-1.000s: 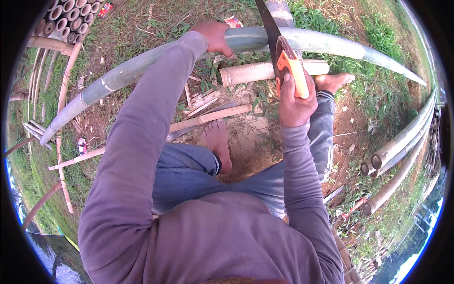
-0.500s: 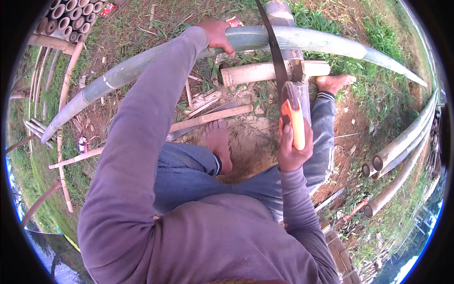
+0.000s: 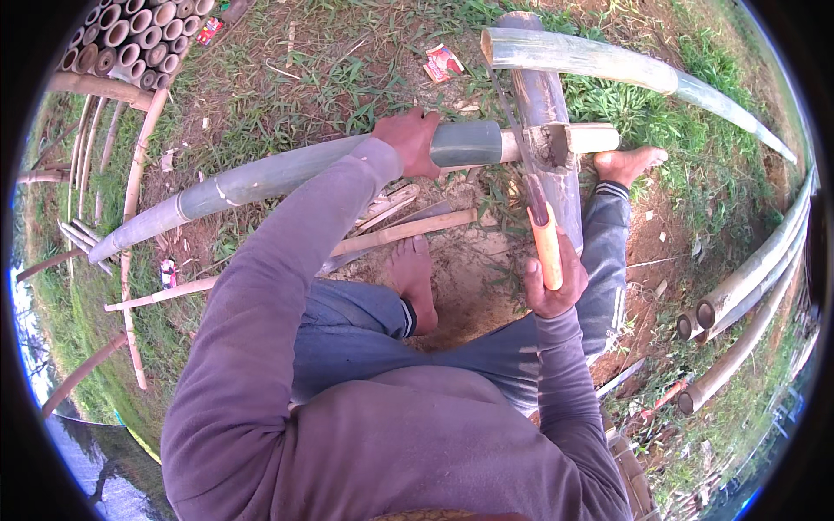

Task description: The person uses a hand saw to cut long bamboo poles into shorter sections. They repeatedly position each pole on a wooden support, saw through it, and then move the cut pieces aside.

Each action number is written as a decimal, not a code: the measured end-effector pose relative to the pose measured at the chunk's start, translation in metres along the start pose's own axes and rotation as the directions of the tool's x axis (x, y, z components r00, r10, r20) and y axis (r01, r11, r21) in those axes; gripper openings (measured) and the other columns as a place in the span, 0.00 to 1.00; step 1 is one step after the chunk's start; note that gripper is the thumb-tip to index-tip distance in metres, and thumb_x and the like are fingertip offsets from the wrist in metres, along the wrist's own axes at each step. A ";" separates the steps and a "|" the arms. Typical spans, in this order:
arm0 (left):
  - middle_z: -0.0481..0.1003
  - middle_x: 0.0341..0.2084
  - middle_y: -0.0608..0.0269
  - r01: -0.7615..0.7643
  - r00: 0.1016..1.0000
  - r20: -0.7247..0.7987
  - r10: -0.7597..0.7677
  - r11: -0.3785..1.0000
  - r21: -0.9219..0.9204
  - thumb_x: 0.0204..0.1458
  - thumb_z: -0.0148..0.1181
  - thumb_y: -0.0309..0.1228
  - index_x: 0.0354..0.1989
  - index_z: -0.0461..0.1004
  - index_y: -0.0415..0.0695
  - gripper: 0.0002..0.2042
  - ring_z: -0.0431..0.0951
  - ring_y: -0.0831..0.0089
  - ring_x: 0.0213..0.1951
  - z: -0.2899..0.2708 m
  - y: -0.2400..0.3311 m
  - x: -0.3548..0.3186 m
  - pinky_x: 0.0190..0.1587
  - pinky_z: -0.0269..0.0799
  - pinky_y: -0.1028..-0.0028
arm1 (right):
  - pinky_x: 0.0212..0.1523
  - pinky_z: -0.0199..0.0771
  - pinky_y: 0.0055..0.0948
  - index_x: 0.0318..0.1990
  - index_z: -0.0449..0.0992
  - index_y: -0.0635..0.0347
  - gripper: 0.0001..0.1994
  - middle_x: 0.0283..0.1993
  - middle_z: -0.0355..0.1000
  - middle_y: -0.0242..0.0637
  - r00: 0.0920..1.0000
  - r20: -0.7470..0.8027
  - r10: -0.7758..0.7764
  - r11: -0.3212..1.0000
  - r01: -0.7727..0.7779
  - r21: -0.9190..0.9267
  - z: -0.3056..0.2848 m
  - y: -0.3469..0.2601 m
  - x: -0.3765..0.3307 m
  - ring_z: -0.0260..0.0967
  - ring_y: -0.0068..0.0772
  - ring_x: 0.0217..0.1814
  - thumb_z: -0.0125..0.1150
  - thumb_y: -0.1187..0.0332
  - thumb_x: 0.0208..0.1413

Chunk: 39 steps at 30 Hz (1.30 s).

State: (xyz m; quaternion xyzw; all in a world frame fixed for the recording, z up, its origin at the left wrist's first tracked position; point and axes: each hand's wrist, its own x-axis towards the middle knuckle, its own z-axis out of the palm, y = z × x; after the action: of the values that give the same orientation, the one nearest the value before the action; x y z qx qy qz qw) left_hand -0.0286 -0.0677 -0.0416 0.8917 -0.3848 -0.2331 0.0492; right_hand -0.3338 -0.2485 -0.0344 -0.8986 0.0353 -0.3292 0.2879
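My left hand (image 3: 408, 139) grips a long green bamboo pole (image 3: 261, 178) that lies across a grey log block (image 3: 547, 113). The pole is cut through at the block; its severed right part (image 3: 608, 65) lies farther off, pointing right. My right hand (image 3: 549, 282) is shut on the orange handle of a machete (image 3: 546, 247), whose dark blade runs up to the cut end at the block. My bare feet (image 3: 413, 278) rest on the dirt below the pole.
A stack of cut bamboo tubes (image 3: 130, 39) sits at the top left. Thin bamboo strips (image 3: 400, 230) lie on the ground by my left foot. More bamboo poles (image 3: 747, 295) lie at the right. Grass and litter surround the dirt patch.
The machete came down from its raised position onto the block. The bamboo pole, whole before, is now in two pieces, and the right piece has swung away upward.
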 end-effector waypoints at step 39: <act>0.79 0.55 0.50 -0.898 0.328 0.043 -0.944 -0.325 -0.296 0.53 0.73 0.48 0.65 0.71 0.42 0.34 0.82 0.52 0.51 0.091 -0.176 -0.294 0.61 0.75 0.48 | 0.35 0.82 0.38 0.61 0.73 0.59 0.31 0.56 0.75 0.41 0.776 0.266 0.572 0.275 -0.487 0.829 -0.070 0.048 0.031 0.79 0.42 0.50 0.61 0.41 0.64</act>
State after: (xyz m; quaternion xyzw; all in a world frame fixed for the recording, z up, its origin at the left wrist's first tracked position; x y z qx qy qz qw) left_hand -0.1276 0.2724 -0.0583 0.2311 0.2668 0.1674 0.9205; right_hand -0.3463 -0.3316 0.0007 -0.5464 0.1733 -0.2224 0.7886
